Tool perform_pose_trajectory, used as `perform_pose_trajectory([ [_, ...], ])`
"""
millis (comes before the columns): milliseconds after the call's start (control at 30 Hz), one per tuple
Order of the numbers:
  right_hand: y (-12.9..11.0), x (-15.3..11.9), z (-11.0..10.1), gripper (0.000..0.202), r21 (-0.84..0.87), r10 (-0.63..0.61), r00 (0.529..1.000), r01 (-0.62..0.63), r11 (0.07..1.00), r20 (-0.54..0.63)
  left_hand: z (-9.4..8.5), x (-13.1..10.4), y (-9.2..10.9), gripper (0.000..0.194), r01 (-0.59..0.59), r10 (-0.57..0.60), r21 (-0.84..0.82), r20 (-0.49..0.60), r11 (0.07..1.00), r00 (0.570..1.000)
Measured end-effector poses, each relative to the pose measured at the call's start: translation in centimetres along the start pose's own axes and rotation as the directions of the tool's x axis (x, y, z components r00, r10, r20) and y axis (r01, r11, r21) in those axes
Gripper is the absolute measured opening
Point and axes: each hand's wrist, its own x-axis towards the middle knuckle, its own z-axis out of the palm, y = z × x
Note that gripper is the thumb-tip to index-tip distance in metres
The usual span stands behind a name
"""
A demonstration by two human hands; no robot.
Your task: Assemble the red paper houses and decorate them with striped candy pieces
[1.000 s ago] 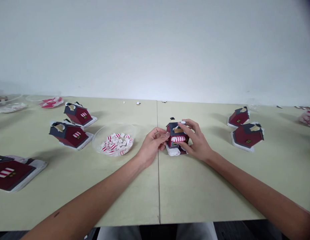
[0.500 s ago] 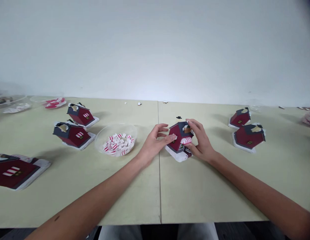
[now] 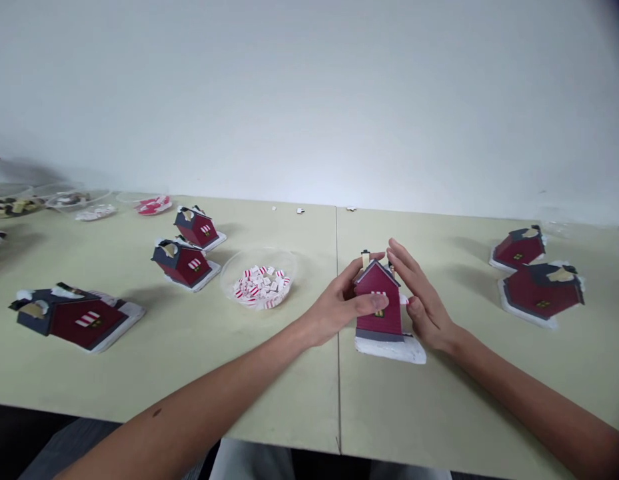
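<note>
A small dark-red model house (image 3: 380,317) with a grey roof, a cream chimney and a white snowy base is between my hands, its plain side wall facing me. My left hand (image 3: 342,303) is closed around it from the left, the thumb pressed over a small striped awning (image 3: 379,293) above the yellow-green window. On the right side, my right hand (image 3: 426,300) holds the house lightly, with long fingers along the roof edge and the thumb by the red-and-white porch roof (image 3: 403,300). Its front is mostly hidden from view.
A clear bowl (image 3: 229,273) of striped awning pieces (image 3: 262,287) stands left of my hands. Similar houses stand at left (image 3: 84,317), (image 3: 186,262) and right (image 3: 544,293). Bowls with red pieces (image 3: 154,204) and other parts lie far left. Small bits (image 3: 300,211) lie near the wall.
The house has been turned so its side wall faces me, and it is nearer. My left thumb now covers its awning. The view has swung left; a small black piece behind the house no longer shows.
</note>
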Motion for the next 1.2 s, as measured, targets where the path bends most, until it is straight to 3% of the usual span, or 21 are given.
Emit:
perform_pose_trajectory([
  [267, -0.9, -0.3, 0.6, 0.065, 0.281, 0.132, 0.983, -0.163, 0.946, 0.124, 0.1, -0.5, -0.3, 0.065, 0.042, -0.042, 0.022, -0.001, 0.999, 0.999],
  [400, -1.5, 0.1, 0.4, 0.062, 0.317, 0.126, 0.984, -0.160, 0.935, 0.123, -0.1, -0.5, -0.5, 0.072, 0.035, -0.035, 0.024, -0.007, 0.999, 0.999],
  [633, -0.1, 0.7, -0.6, 0.058, 0.094, 0.006, 0.998, -0.012, 0.996, 0.069, -0.6, 0.3, -0.4, 0.061, 0.006, -0.006, 0.005, -0.034, 1.000, 0.999],
  [733, 0.4, 0.7, -0.6, 0.057, 0.042, 0.008, 0.999, -0.009, 0.999, 0.037, -0.5, 0.4, -0.2, 0.060, 0.009, -0.010, -0.020, -0.042, 1.000, 0.999],
  [833, 0.7, 0.7, -0.7, 0.052, -0.012, -0.006, 1.000, 0.006, 1.000, -0.022, -0.1, 0.2, -0.1, 0.058, -0.010, 0.008, -0.023, -0.097, 1.000, 0.995],
  [933, 0.9, 0.7, -1.1, 0.044, -0.111, -0.106, 0.990, 0.096, 0.989, -0.089, 0.2, 0.2, -0.1, 0.059, -0.030, 0.027, -0.023, -0.144, 0.999, 0.989],
  [1067, 0.9, 0.9, -1.6, 0.033, -0.258, -0.250, 0.967, 0.228, 0.939, -0.055, 0.3, 0.2, 0.1, 0.058, -0.052, 0.039, -0.073, -0.170, 0.996, 0.985],
  [1200, 0.7, 1.1, -1.5, 0.020, -0.328, -0.267, 0.964, 0.255, 0.910, 0.008, 0.4, 0.2, 0.1, 0.056, -0.007, -0.010, -0.125, -0.138, 0.992, 0.990],
])
